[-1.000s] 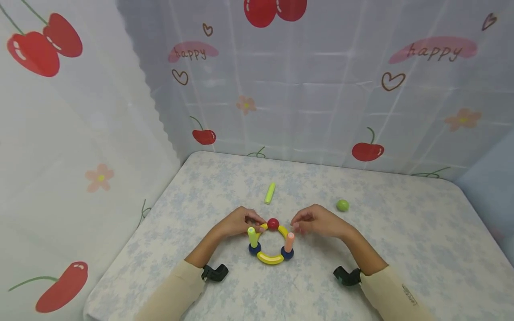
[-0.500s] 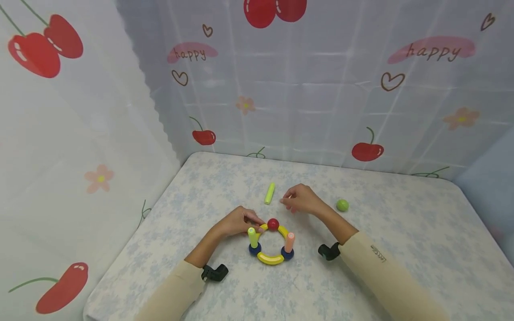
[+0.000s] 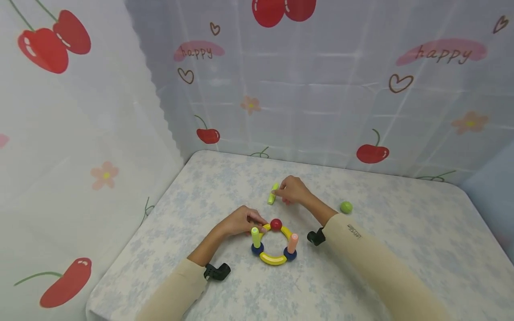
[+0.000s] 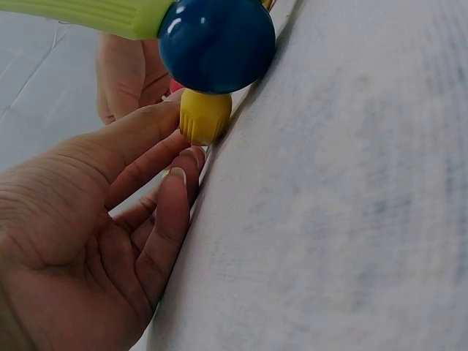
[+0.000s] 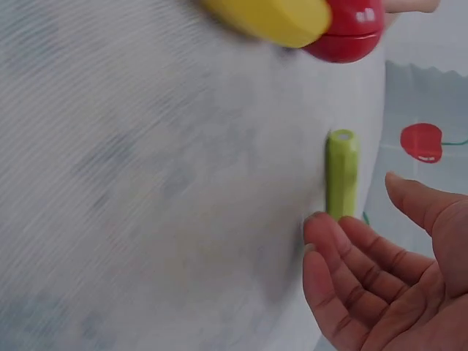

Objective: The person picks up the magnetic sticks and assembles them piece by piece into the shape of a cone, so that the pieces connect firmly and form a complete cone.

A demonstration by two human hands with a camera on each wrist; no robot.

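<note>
A ring of yellow curved sticks [image 3: 273, 259], a red ball [image 3: 275, 224] and two blue balls [image 3: 290, 254] lies on the table. From the blue balls rise a yellow-green stick [image 3: 255, 237] and a salmon stick [image 3: 293, 243]. My left hand [image 3: 238, 221] pinches the ring's far-left yellow curved stick [image 4: 205, 118] between thumb and index finger. Beyond the ring, my right hand [image 3: 295, 190] reaches over a loose yellow-green stick [image 3: 271, 199]. In the right wrist view its fingers are beside that stick [image 5: 342, 172], with the thumb held apart.
A green ball [image 3: 346, 207] sits to the right of the right hand. The table [image 3: 385, 249] has a pale floral cloth. A cherry-print curtain [image 3: 305, 111] hangs behind the far edge, and another sheet hangs at the left.
My right hand has left the ring's right side and moved away and leftward to the loose yellow-green stick. The left hand stays at the ring. The view has shifted slightly.
</note>
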